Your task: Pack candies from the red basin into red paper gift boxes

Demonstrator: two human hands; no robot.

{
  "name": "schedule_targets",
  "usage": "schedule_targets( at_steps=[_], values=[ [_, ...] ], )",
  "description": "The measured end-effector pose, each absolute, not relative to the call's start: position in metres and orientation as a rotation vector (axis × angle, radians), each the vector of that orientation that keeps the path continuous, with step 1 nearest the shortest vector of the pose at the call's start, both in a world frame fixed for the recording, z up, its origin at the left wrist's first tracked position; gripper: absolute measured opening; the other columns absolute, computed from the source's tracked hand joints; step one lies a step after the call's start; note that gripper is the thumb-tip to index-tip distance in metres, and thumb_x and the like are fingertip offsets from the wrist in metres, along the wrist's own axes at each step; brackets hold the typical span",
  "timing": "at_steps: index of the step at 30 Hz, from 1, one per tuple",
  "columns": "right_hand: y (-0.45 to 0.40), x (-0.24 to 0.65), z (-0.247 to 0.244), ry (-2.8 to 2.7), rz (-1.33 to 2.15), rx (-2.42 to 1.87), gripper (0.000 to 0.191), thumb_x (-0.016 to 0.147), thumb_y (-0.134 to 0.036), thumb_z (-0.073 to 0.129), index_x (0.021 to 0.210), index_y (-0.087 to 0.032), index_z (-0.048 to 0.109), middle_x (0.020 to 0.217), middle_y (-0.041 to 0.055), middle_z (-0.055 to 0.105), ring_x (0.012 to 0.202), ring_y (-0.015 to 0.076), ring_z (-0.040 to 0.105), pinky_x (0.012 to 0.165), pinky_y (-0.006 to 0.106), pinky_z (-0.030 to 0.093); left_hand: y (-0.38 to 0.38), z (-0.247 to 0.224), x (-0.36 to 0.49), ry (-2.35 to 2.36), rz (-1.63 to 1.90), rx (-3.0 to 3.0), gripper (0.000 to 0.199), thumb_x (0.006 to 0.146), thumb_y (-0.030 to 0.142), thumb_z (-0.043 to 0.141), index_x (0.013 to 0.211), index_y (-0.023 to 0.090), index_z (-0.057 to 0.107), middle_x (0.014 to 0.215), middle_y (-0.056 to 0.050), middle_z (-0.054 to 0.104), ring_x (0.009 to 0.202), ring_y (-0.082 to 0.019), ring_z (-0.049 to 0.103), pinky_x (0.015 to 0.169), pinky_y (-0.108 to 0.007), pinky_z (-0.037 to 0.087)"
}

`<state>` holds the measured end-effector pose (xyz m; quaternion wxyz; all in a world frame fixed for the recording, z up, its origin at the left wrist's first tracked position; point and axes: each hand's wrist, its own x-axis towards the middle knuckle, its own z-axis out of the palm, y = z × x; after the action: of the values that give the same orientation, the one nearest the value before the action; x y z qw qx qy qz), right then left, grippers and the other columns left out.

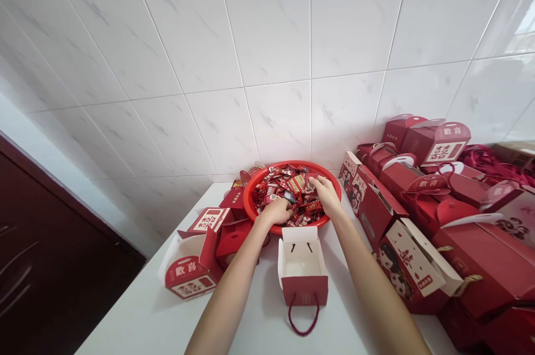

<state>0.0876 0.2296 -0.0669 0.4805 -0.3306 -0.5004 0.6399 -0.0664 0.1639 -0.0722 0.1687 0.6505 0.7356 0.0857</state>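
A round red plastic basket (pixel 249 207) stands against the wall, filled with wrapped candies (pixel 273 190), mostly in red wrappers. My left hand (pixel 278 211) reaches over its front rim, fingers curled down among the sweets; what they grip is hidden. On the right side of the basket, my right hand (pixel 326 194) pinches a red wrapped candy (pixel 311 184) between thumb and fingers. Between my forearms sits an open red gift box (pixel 305 291) with a white inside, its flap up and a dark red cord handle hanging at the front. Nothing shows inside the box.
More red gift boxes (pixel 190 277) with white lettering, one open, stand at the left. Many boxes (pixel 485 254) are piled along the right, some with cord handles. Behind is a white tiled wall (pixel 276 115); a dark brown cabinet (pixel 54 254) stands left of the white table (pixel 137 319).
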Motion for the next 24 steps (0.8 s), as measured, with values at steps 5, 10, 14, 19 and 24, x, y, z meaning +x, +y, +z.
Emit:
schedule_targets(
  at_steps=[5, 10, 14, 19, 24],
  values=[
    [0.2298, 0.0886, -0.0674, -1.263, 1.538, -0.778, 0.034, 0.062, -0.052, 0.076, 0.068, -0.022, 0.062, 0.077, 0.002, 0.065, 0.075, 0.0188, 0.059, 0.067, 0.032, 0.052, 0.1648, -0.0688, -0.0695, 2.07, 0.678, 1.872, 0.03, 0.092, 0.021, 0.043, 0.078, 0.019, 0.069, 0.084, -0.005, 0.074, 0.084, -0.02, 0.066, 0.077, -0.028, 0.046],
    [0.2263, 0.0902, -0.0651, -1.377, 1.668, -0.724, 0.033, 0.061, -0.05, 0.08, 0.07, -0.022, 0.064, 0.075, -0.0005, 0.065, 0.076, 0.0177, 0.061, 0.069, 0.029, 0.052, 0.1636, -0.068, -0.0713, 1.904, 1.025, 1.81, 0.029, 0.092, 0.025, 0.047, 0.104, 0.018, 0.073, 0.106, -0.006, 0.076, 0.106, -0.023, 0.066, 0.097, -0.033, 0.047],
    [0.2251, 0.0914, -0.0651, -1.433, 1.746, -0.721, 0.038, 0.059, -0.052, 0.082, 0.076, -0.022, 0.067, 0.073, -0.0006, 0.066, 0.07, 0.0171, 0.062, 0.061, 0.027, 0.051, 0.1625, -0.0674, -0.071, 1.795, 1.155, 1.797, 0.03, 0.092, 0.024, 0.047, 0.102, 0.017, 0.075, 0.102, -0.007, 0.077, 0.104, -0.024, 0.067, 0.099, -0.036, 0.049],
    [0.2277, 0.0909, -0.0675, -1.375, 1.599, -0.706, 0.043, 0.057, -0.058, 0.08, 0.069, -0.02, 0.065, 0.07, -0.0006, 0.065, 0.069, 0.0162, 0.059, 0.063, 0.026, 0.048, 0.1643, -0.071, -0.0731, 1.785, 1.144, 1.616, 0.036, 0.085, 0.008, 0.045, 0.105, 0.015, 0.074, 0.091, -0.007, 0.077, 0.082, -0.019, 0.073, 0.085, -0.032, 0.056],
    [0.2288, 0.0905, -0.0678, -1.266, 1.575, -0.752, 0.044, 0.057, -0.059, 0.079, 0.073, -0.021, 0.064, 0.073, 0.0003, 0.066, 0.07, 0.017, 0.059, 0.062, 0.028, 0.049, 0.165, -0.0754, -0.0707, 1.897, 0.715, 1.781, 0.034, 0.075, 0.005, 0.056, 0.101, 0.016, 0.076, 0.107, -0.008, 0.077, 0.103, -0.024, 0.071, 0.093, -0.03, 0.052]
  ],
)
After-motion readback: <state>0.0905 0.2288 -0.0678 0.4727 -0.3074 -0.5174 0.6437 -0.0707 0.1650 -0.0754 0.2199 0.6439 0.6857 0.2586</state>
